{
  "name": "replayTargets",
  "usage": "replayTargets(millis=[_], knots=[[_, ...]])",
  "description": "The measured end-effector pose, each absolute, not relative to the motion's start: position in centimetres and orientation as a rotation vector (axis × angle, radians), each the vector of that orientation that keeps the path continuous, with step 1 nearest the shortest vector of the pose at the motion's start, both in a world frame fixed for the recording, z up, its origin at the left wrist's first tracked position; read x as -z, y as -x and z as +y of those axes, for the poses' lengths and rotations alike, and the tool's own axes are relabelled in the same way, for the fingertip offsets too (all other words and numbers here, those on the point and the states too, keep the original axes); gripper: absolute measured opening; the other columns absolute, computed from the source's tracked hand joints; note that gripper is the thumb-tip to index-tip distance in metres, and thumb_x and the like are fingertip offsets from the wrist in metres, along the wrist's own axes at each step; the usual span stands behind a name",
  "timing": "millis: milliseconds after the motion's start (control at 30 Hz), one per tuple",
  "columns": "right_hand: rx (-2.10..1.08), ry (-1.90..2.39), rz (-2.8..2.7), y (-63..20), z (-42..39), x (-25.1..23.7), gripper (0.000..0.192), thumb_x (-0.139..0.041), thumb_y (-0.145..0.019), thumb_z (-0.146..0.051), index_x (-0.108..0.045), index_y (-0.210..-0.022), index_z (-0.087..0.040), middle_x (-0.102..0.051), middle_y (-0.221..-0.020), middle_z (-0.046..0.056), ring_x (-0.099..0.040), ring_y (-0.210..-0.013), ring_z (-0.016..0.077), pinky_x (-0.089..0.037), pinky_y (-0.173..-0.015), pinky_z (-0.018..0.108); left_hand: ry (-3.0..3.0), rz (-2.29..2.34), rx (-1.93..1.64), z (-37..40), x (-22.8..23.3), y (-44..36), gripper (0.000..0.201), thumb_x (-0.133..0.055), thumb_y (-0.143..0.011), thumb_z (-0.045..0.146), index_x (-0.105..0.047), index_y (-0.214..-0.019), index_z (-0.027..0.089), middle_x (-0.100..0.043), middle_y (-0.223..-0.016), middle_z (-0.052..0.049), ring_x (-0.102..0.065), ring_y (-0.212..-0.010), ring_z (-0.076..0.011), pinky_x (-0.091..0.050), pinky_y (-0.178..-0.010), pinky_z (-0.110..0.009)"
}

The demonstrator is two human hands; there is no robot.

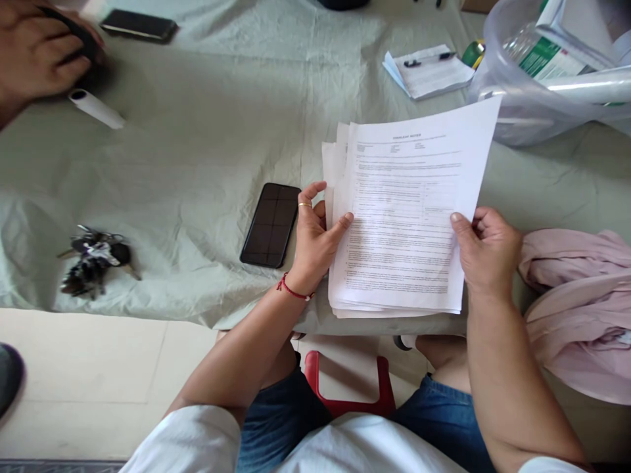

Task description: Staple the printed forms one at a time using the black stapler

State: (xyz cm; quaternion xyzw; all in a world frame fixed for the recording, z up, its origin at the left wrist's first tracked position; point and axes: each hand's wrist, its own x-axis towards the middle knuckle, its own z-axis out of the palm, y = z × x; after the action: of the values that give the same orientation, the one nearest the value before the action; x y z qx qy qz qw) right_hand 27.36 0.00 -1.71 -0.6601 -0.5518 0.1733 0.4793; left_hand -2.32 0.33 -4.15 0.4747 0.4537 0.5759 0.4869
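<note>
1. A creased grey-green tablecloth [197, 131] spread above pale floor tiles [89, 368].
2. Near its front edge, the left hand [316, 242] and right hand [487, 251], apart, gripped opposite sides of the printed sheets [401, 230].
3. A black phone [270, 225] lay just beside the left hand, keys [101, 255] farther left.
4. A translucent bin [517, 121] stood at upper right; a red stool [350, 406] showed below.

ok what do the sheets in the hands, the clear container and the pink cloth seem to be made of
Sheets: paper, matte white, with printed lines and thin, layered edges.
Clear container: probably plastic, smooth and glossy; it is see-through with bright highlights.
Pink cloth: soft-looking matte fabric, judging by its loose folds; the fiber can't be told.
</note>
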Motion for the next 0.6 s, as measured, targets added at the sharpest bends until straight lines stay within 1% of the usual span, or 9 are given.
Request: replayTargets(millis=[33,67,133,233,300,367,467,533,600], knots=[[-0.426,1.613,-1.325,-27.4,0.1,1.9,0.031,-0.087,-0.088,-0.052,-0.075,-0.101,-0.027,-0.072,-0.087,-0.002,-0.061,-0.074,0.0184,-0.052,-0.068,0.033,-1.163,1.097,-1.394,0.4,4.3,2.4,0.078,-0.088,-0.093,0.061,-0.042,-0.151,0.036,-0.074,-0.107,-0.002,-0.077,-0.091,-0.0217,-0.063,-0.080,-0.036],[-0.461,1.607,-1.291,-27.4,0.2,2.2,0.037,-0.091,-0.085,-0.052,-0.076,-0.110,-0.028,-0.076,-0.095,-0.001,-0.065,-0.081,0.0192,-0.055,-0.071,0.034,-1.168,1.092,-1.393,0.4,4.5,2.4,0.081,-0.089,-0.092,0.061,-0.041,-0.153,0.037,-0.075,-0.108,-0.002,-0.078,-0.092,-0.0226,-0.064,-0.081,-0.037],[-0.600,1.579,-1.169,-27.7,0.5,2.6,0.052,-0.097,-0.076,-0.055,-0.076,-0.117,-0.029,-0.079,-0.104,0.000,-0.070,-0.090,0.0206,-0.061,-0.078,0.035,-1.169,1.084,-1.401,0.4,4.7,2.4,0.086,-0.088,-0.093,0.063,-0.038,-0.158,0.038,-0.075,-0.109,-0.003,-0.079,-0.095,-0.0244,-0.066,-0.085,-0.040],[-0.968,1.506,-1.000,-27.7,0.6,2.5,0.059,-0.101,-0.068,-0.063,-0.078,-0.110,-0.028,-0.082,-0.100,0.002,-0.078,-0.096,0.0238,-0.067,-0.088,0.040,-1.179,1.058,-1.412,0.4,4.7,2.4,0.094,-0.087,-0.092,0.065,-0.034,-0.166,0.042,-0.073,-0.105,-0.002,-0.080,-0.100,-0.0277,-0.067,-0.092,-0.046],[-1.168,1.446,-0.993,-27.3,0.2,1.9,0.058,-0.103,-0.068,-0.062,-0.080,-0.108,-0.027,-0.085,-0.105,0.004,-0.081,-0.104,0.0263,-0.068,-0.096,0.043,-1.188,1.035,-1.411,0.3,4.4,2.3,0.100,-0.088,-0.091,0.066,-0.031,-0.170,0.043,-0.072,-0.102,-0.002,-0.080,-0.101,-0.0294,-0.067,-0.094,-0.048],[-1.280,1.398,-1.031,-26.9,-0.2,1.1,0.058,-0.105,-0.069,-0.055,-0.081,-0.112,-0.026,-0.087,-0.115,0.005,-0.081,-0.114,0.0278,-0.067,-0.105,0.045,-1.195,1.027,-1.411,0.2,3.8,2.0,0.102,-0.087,-0.090,0.067,-0.032,-0.172,0.042,-0.073,-0.101,-0.002,-0.080,-0.102,-0.0304,-0.067,-0.095,-0.049],[-1.339,1.388,-1.018,-26.9,-0.7,0.4,0.062,-0.109,-0.061,-0.049,-0.083,-0.113,-0.029,-0.088,-0.117,0.003,-0.081,-0.117,0.0314,-0.067,-0.109,0.054,-1.232,1.019,-1.380,0.0,2.5,1.4,0.086,-0.083,-0.094,0.069,-0.047,-0.165,0.035,-0.078,-0.106,-0.004,-0.080,-0.108,-0.0315,-0.067,-0.096,-0.050],[-1.288,1.386,-0.977,-27.2,-0.9,0.1,0.060,-0.110,-0.055,-0.047,-0.084,-0.106,-0.033,-0.088,-0.114,0.001,-0.081,-0.115,0.0339,-0.067,-0.108,0.060,-1.277,0.970,-1.362,0.0,1.6,1.1,0.072,-0.080,-0.096,0.068,-0.059,-0.154,0.031,-0.081,-0.116,-0.007,-0.079,-0.116,-0.0327,-0.067,-0.100,-0.052],[-1.180,1.326,-0.962,-27.5,-1.0,-0.4,0.056,-0.111,-0.053,-0.043,-0.084,-0.102,-0.036,-0.088,-0.115,-0.001,-0.081,-0.116,0.0337,-0.066,-0.111,0.060,-1.329,0.905,-1.396,-0.1,0.8,0.9,0.062,-0.080,-0.096,0.068,-0.066,-0.144,0.031,-0.080,-0.126,-0.007,-0.078,-0.124,-0.0339,-0.066,-0.105,-0.054]])
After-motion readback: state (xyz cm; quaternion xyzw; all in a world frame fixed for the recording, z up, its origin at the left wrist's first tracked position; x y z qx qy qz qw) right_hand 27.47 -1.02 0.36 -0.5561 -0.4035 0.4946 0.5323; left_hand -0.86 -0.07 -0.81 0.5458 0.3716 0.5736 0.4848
